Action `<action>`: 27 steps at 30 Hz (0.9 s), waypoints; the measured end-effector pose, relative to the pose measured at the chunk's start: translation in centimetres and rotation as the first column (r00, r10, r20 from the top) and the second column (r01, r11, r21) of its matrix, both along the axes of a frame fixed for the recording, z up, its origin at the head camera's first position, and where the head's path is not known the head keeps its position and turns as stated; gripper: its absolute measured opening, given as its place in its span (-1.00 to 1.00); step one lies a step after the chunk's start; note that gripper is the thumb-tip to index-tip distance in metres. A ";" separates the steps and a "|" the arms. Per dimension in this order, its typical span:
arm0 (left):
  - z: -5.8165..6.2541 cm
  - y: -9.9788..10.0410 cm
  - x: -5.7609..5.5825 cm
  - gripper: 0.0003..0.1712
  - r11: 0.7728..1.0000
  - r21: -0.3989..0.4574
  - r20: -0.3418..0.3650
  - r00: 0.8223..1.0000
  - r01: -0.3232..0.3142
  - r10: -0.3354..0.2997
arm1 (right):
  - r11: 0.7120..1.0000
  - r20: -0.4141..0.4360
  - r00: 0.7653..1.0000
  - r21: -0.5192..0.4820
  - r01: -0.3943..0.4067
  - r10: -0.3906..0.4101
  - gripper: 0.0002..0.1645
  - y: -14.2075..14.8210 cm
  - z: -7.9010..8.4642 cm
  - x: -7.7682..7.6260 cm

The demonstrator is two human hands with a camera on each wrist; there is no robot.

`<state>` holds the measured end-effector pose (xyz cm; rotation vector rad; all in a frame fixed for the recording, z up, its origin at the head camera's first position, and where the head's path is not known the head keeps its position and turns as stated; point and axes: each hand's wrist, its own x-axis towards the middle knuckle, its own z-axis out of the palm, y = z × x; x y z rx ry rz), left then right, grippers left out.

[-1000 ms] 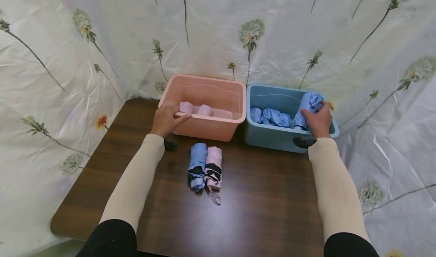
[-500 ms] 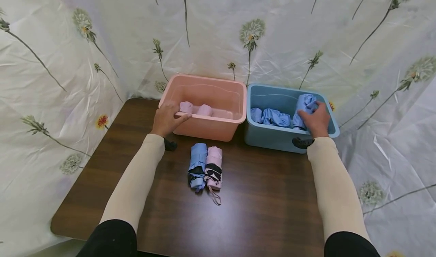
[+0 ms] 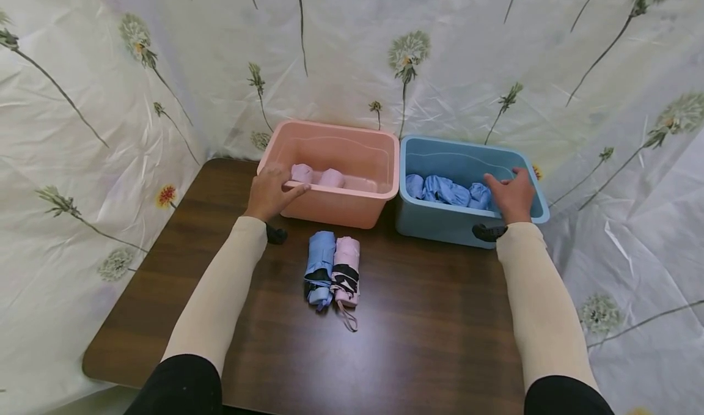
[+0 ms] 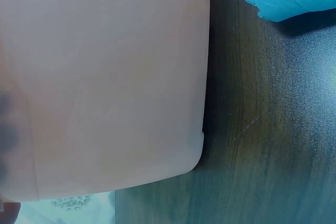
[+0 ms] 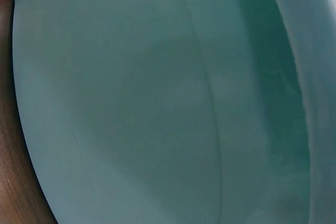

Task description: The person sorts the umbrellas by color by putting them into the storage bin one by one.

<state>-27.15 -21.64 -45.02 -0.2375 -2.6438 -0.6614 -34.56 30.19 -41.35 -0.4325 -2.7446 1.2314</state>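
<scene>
My left hand [image 3: 268,192] grips the front left corner of the pink bin [image 3: 335,210], thumb along the front rim. In the left wrist view, dark finger shapes show through the bin wall [image 4: 115,77]. My right hand [image 3: 513,196] is over the right end of the blue bin [image 3: 434,222], thumb and fingers spread with nothing between them. Below it lies a folded blue umbrella [image 3: 480,196], beside more blue umbrellas [image 3: 447,190] in that bin. Two pink umbrellas [image 3: 332,178] are inside the pink bin, partly hidden by its front wall.
On the brown table [image 3: 429,317], a folded blue umbrella [image 3: 320,262] and a pink umbrella [image 3: 346,268] with a wrist loop lie side by side before the bins. A flowered sheet [image 3: 341,54] hangs close behind the bins.
The blue umbrella in my right hand went down into the blue bin and was let go; the fingers have spread. My left hand stays at the pink bin.
</scene>
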 end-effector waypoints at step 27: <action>-0.2 -0.3 -0.2 -0.38 1.000 -0.029 0.008 1.000 0.005 -0.004 | 1.000 -0.108 0.994 -0.012 0.003 -0.004 -0.02 -0.8 0.5 0.1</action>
